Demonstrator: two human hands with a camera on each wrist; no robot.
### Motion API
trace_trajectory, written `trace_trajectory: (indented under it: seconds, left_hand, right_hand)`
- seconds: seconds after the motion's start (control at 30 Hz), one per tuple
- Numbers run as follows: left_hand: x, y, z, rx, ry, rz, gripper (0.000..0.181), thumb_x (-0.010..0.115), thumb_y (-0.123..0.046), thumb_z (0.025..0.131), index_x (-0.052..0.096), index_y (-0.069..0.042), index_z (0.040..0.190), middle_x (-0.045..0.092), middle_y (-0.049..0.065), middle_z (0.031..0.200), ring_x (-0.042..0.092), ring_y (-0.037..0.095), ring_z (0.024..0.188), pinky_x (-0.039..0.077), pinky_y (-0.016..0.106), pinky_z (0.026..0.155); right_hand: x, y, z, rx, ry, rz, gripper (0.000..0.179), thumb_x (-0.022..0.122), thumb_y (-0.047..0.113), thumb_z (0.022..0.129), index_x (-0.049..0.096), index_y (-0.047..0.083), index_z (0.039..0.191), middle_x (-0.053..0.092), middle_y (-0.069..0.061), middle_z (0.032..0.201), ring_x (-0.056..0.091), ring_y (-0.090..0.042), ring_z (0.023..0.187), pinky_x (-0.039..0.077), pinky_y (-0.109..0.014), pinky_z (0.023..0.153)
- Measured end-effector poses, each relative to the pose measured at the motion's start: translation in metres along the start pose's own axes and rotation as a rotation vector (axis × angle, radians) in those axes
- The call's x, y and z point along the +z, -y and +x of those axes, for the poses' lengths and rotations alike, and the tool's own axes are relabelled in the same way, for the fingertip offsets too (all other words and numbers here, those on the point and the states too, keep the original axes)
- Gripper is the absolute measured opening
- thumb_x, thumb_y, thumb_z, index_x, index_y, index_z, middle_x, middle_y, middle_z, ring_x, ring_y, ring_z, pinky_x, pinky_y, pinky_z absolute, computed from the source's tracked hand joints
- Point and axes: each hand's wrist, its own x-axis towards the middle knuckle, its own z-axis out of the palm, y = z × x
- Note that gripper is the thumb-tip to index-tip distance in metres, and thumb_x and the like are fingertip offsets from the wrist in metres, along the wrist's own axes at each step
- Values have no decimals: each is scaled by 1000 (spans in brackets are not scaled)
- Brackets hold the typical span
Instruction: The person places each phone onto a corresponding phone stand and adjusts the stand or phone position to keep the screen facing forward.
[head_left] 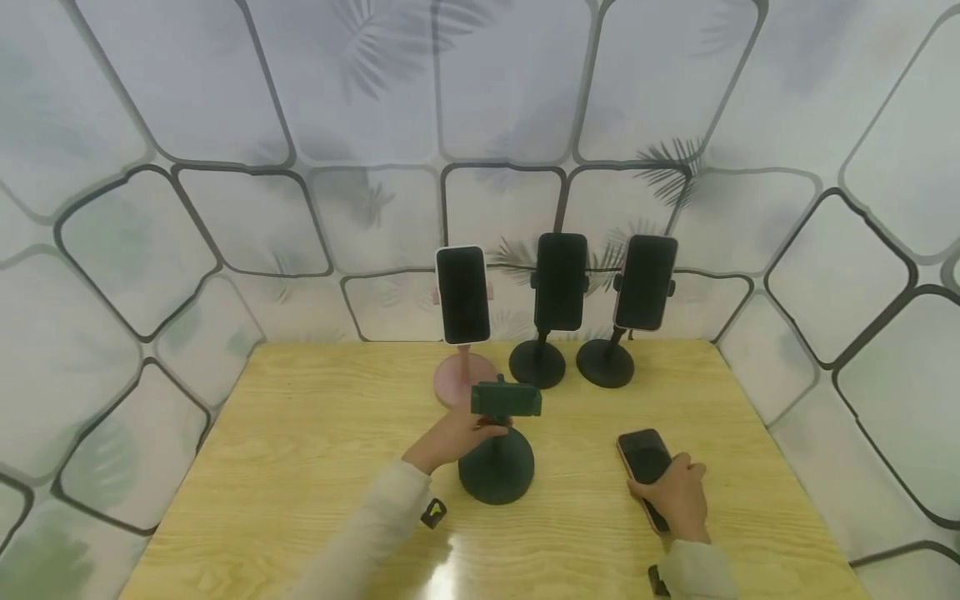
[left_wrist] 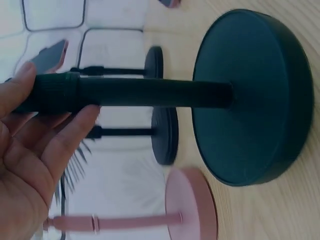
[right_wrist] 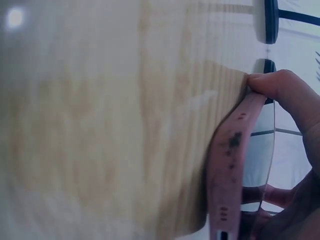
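My left hand (head_left: pixel 452 437) grips the upper pole of a dark green phone stand (head_left: pixel 497 471), whose holder has no phone in it. In the left wrist view the thumb and fingers wrap the ribbed collar of that pole, above the round base (left_wrist: pixel 250 100). At the right, my right hand (head_left: pixel 678 493) holds a pink-edged phone (head_left: pixel 643 453) by its two long sides, screen up, low over the table. The right wrist view shows the thumb (right_wrist: pixel 270 82) at one side of the pink case (right_wrist: pixel 227 170) and fingers at the other.
Behind stand a pink stand (head_left: pixel 450 379) with a white-edged phone (head_left: pixel 462 294), and two black stands (head_left: pixel 537 364) (head_left: pixel 605 363) bearing dark phones (head_left: pixel 561 282) (head_left: pixel 646 282). The wood-grain table (head_left: pixel 300 417) meets patterned cloth walls (head_left: pixel 510 108) at the back and sides.
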Motion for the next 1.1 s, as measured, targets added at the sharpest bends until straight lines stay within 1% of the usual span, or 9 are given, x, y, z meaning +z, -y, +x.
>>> trace_trajectory:
  seconds: [0.2, 0.37, 0.5, 0.63, 0.73, 0.83, 0.97, 1.0, 1.1]
  left_hand:
    - [20, -11, 23, 44, 7, 141, 24, 54, -18, 95, 56, -7, 116, 66, 7, 108, 63, 17, 104, 51, 28, 92]
    - [31, -16, 42, 18, 5, 266, 22, 47, -24, 99, 59, -9, 111, 68, 4, 105, 64, 13, 101, 51, 24, 90]
    - [37, -16, 48, 7, -4, 241, 22, 48, -26, 98, 59, -10, 108, 67, 2, 98, 63, 9, 92, 52, 21, 83]
    - [42, -15, 48, 44, -37, 206, 20, 53, -25, 96, 59, -9, 106, 68, 2, 96, 64, 8, 91, 52, 19, 81]
    - [44, -15, 47, 76, -58, 214, 19, 53, -24, 96, 59, -9, 107, 68, 2, 99, 64, 9, 95, 51, 19, 82]
    - [44, -17, 47, 87, -76, 237, 19, 51, -22, 97, 59, -10, 109, 68, 3, 101, 64, 11, 96, 51, 20, 83]
    - [45, -18, 48, 67, -102, 278, 18, 52, -22, 96, 59, -9, 108, 69, 3, 100, 66, 12, 94, 52, 20, 82]
    - [45, -18, 48, 59, -108, 285, 18, 52, -22, 96, 59, -9, 107, 69, 3, 99, 66, 13, 94, 52, 20, 81]
    - [47, -18, 48, 41, -126, 299, 16, 53, -22, 96, 59, -11, 105, 69, 2, 97, 66, 12, 92, 52, 20, 79]
  right_hand:
    - [2, -2, 7, -9, 45, 44, 84, 77, 35, 72, 25, -16, 114, 43, -37, 99, 55, -48, 83, 48, -52, 65]
    - [0, -2, 12, -19, 92, 88, 93, 72, 41, 75, 19, -18, 123, 44, -40, 104, 56, -47, 87, 48, -53, 70]
    - [-1, -3, 14, -55, 122, 171, 94, 70, 42, 78, 19, -21, 125, 46, -40, 105, 57, -43, 87, 50, -49, 70]
    - [-3, 1, 10, -51, 181, 284, 97, 70, 42, 79, 15, -20, 130, 45, -38, 111, 56, -39, 92, 49, -40, 72]
    - [-9, 10, 4, -48, 199, 354, 100, 70, 41, 81, 9, -16, 136, 41, -37, 121, 52, -42, 104, 47, -42, 80]
    - [-20, 28, -4, -76, 168, 426, 99, 70, 39, 82, 7, -10, 142, 36, -35, 131, 46, -43, 115, 45, -49, 91]
    - [-39, 64, -22, -151, 60, 527, 92, 74, 34, 80, 17, -1, 144, 38, -28, 134, 46, -40, 118, 42, -53, 96]
    - [-44, 73, -28, -176, 26, 549, 89, 75, 31, 80, 21, 1, 144, 41, -25, 133, 47, -38, 117, 43, -52, 95]
    - [-58, 100, -47, -248, -87, 641, 79, 76, 21, 78, 32, 6, 141, 49, -12, 126, 53, -18, 109, 49, -29, 88]
